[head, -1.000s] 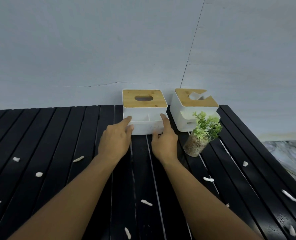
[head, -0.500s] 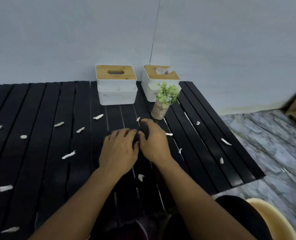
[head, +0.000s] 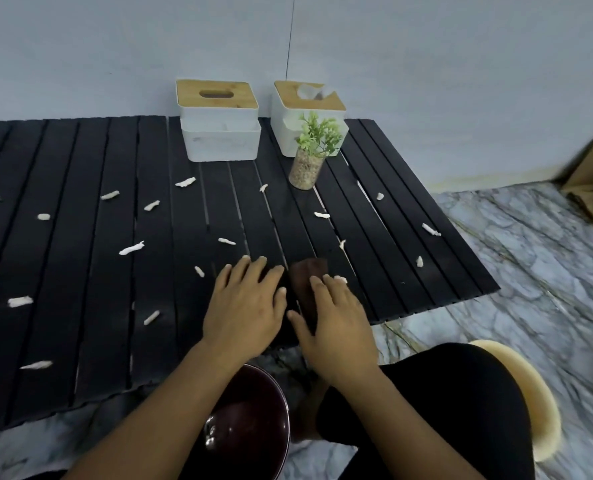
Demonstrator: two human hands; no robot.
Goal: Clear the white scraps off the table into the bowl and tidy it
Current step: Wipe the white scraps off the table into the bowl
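Right hand [head: 333,317] lies palm down on a dark brown cloth or pad [head: 309,271] at the near edge of the black slatted table [head: 80,323]. Fingers are flat over it, thumb tucked along its near side; whether it is gripped or only pressed flat cannot be told. Left hand [head: 245,306] is just beside it, fingers spread and flat on the slats, holding nothing.

Landmark: the dark bowl [head: 250,424]. It sits below the table's near edge, directly under both forearms, just off the table on the floor side. A glossy reflection shows inside; no white pieces can be made out in it.

White scraps [head: 130,248], placed from the bowl:
- one just beyond the left hand's fingertips, another far side of that
- a loose spread up and to the left, reaching the table's left limit of view
- several up and to the right, toward the table's right edge

Farthest from the bowl, against the wall: two white boxes with wooden lids [head: 219,123], and a small potted plant [head: 309,157] in front of the right one.

Judgement: clearing is barely begun. Most or all scraps still lie scattered on the table. The cloth under the right hand looks like the wiping tool, so sweeping toward the bowl seems the step in hand. Tidying remains.
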